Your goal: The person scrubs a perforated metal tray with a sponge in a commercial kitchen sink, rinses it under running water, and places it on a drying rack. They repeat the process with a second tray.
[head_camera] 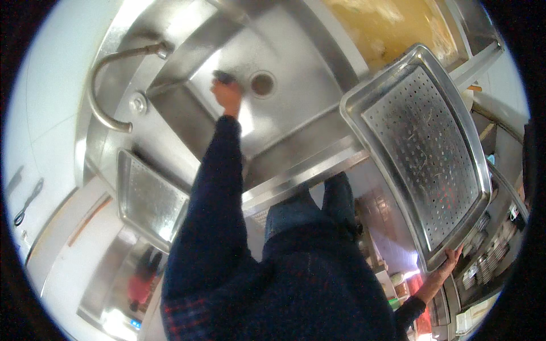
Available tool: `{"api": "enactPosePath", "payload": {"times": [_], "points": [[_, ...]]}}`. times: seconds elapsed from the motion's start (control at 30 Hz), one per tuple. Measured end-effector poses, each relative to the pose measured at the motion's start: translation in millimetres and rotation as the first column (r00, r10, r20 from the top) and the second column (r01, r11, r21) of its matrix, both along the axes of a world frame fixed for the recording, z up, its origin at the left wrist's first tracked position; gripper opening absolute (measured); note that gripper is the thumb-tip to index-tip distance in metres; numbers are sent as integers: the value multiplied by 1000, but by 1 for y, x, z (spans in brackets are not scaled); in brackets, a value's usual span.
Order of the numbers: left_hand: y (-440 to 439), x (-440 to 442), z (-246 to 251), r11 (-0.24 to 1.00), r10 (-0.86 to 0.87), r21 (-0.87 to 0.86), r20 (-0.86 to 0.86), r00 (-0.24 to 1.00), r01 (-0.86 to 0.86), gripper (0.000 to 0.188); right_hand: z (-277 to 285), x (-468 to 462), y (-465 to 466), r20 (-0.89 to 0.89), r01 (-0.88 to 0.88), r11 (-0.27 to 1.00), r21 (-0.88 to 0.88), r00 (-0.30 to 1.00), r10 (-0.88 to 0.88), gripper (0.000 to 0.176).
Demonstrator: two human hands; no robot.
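Note:
My left hand [228, 96] reaches down into a stainless steel sink [298, 64], close to its round drain [262, 84]. Its fingers are closed around a small dark object [224, 77], too blurred to tell exactly. At the far right, my right hand [453, 259] grips the lower corner of a perforated steel tray [422, 153]. The tray is tilted up beside the sink, its upper left corner over the sink's right rim. Small pale and reddish marks show on its holed surface.
A curved faucet [96, 91] and a round metal fitting [138, 103] sit left of the basin. Another perforated tray [149, 200] leans nearby. Beyond the sink is a yellow stained surface [392, 25]. Scissors [30, 202] hang on the wall; loaded shelves [482, 264] stand right.

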State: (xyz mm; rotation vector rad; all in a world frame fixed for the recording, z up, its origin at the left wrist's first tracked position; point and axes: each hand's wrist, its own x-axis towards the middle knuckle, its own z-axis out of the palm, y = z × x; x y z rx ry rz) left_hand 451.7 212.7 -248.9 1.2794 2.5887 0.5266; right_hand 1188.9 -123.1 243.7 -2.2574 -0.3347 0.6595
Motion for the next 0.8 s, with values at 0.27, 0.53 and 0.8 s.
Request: {"api": "enactPosePath", "payload": {"times": [0.27,0.53,0.8], "points": [[15,-36,-26,840,-542,-59,-75,837,539,47,1,-37,26,18,32,998,-46,999,-31,83],[-13,-25,45,965,-218,-213,-345,913,150,38,-3,-14,13,2,42,998,-42,999,-42,81],[-3,33,23,608,-750,-355,36,660,710,15,-2,-48,33,-13,45,998,-45,999,-45,81]]}}
